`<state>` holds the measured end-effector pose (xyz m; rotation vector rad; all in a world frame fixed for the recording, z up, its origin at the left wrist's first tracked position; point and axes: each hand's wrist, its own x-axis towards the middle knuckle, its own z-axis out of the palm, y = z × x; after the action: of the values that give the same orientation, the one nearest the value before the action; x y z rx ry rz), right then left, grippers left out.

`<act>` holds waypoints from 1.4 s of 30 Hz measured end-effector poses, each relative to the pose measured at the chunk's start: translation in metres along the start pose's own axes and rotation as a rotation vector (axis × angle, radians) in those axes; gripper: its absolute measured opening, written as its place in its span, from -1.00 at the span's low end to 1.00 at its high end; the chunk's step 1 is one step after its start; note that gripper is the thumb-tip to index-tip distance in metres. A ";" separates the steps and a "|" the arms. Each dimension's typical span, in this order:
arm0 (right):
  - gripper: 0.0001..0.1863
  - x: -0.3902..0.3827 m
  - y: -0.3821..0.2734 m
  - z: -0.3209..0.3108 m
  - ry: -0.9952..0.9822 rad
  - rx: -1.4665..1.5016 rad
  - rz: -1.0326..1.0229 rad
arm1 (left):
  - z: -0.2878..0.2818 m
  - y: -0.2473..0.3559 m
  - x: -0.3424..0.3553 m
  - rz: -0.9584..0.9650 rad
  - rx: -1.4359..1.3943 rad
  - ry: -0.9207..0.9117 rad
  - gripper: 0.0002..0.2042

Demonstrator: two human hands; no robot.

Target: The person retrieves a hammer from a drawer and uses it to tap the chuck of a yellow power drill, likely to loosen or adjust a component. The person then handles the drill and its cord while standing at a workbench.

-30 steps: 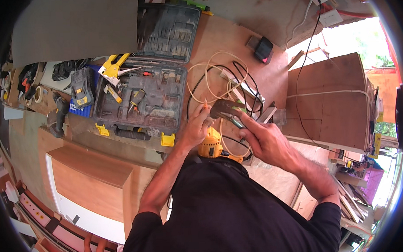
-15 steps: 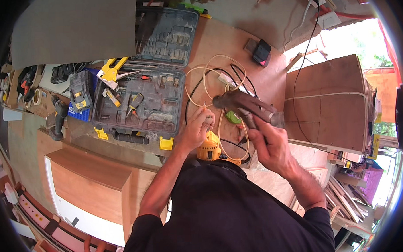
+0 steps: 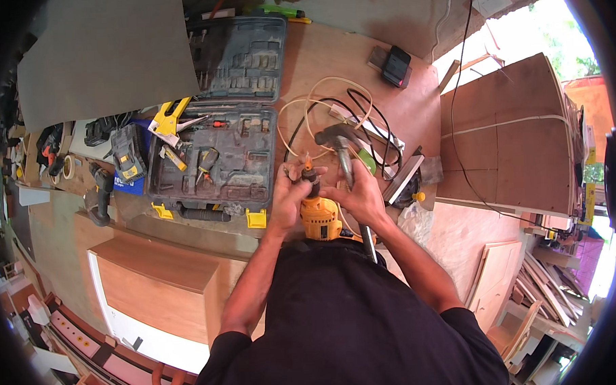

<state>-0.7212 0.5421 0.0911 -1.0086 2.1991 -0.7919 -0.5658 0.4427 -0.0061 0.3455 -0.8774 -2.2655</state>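
Observation:
A yellow power drill [image 3: 320, 221] stands close to my body with its black chuck pointing away from me. My left hand [image 3: 289, 198] is closed around the chuck [image 3: 312, 182]. From the chuck's end sticks a small orange piece [image 3: 308, 164], too small to name. My right hand [image 3: 364, 199] grips a claw hammer [image 3: 342, 142], its head up and away from me, its metal handle running down toward my shirt. The right thumb reaches toward the chuck; whether it touches is unclear.
An open grey tool case [image 3: 213, 185] lies to the left, with a yellow staple gun [image 3: 172, 120] on its edge. Cream and black cables [image 3: 298, 104] coil beyond the hammer. A black phone-like device [image 3: 396, 66] lies at the far right, near a large wooden box [image 3: 503, 145].
The hammer has swung from a blurred, slanted position to nearly upright, closer to my left hand. My left hand has shifted slightly left and down, onto the chuck. The view has turned slightly.

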 end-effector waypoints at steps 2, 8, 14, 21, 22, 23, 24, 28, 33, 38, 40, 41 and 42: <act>-0.42 0.007 0.014 0.010 0.013 0.141 -0.106 | 0.008 0.010 0.000 -0.064 0.121 0.004 -0.72; -0.50 0.007 0.013 -0.004 -0.058 0.154 0.067 | -0.003 0.010 -0.003 -0.126 0.516 0.164 -0.44; -0.55 -0.001 0.037 -0.009 0.018 0.195 0.027 | 0.010 0.003 0.007 -0.103 0.822 0.256 -0.33; -0.66 -0.011 0.082 -0.009 0.006 0.002 0.009 | -0.021 -0.014 0.002 -0.139 0.409 0.233 -0.47; -0.66 -0.013 0.088 -0.005 0.022 -0.015 -0.037 | -0.024 -0.013 0.003 -0.156 0.483 0.250 -0.47; -0.67 -0.015 0.093 -0.002 0.038 -0.032 -0.083 | -0.028 -0.013 0.004 -0.174 0.557 0.268 -0.48; -0.67 -0.017 0.089 -0.002 0.054 -0.050 -0.124 | -0.025 -0.010 0.004 -0.196 0.630 0.284 -0.48; -0.56 -0.013 0.062 0.006 -0.058 0.120 0.014 | 0.004 0.000 0.004 -0.107 0.518 0.259 -0.56; -0.24 0.010 0.031 0.015 -0.021 0.141 -0.009 | 0.025 0.021 -0.003 -0.135 0.708 0.209 -0.76; -0.21 0.026 0.022 0.022 -0.073 0.242 0.010 | 0.014 0.024 -0.007 -0.145 0.502 0.202 -0.77; -0.21 0.026 0.023 0.021 -0.129 0.269 0.041 | 0.008 0.026 -0.004 -0.147 0.437 0.200 -0.73; -0.21 0.027 0.025 0.021 -0.141 0.285 0.062 | 0.007 0.027 -0.002 -0.131 0.421 0.196 -0.71; -0.21 0.028 0.027 0.021 -0.153 0.301 0.082 | 0.007 0.028 0.000 -0.113 0.405 0.193 -0.69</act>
<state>-0.7337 0.5283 0.0511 -0.7973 1.9087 -0.9413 -0.5552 0.4306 0.0174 0.7985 -1.2369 -2.0991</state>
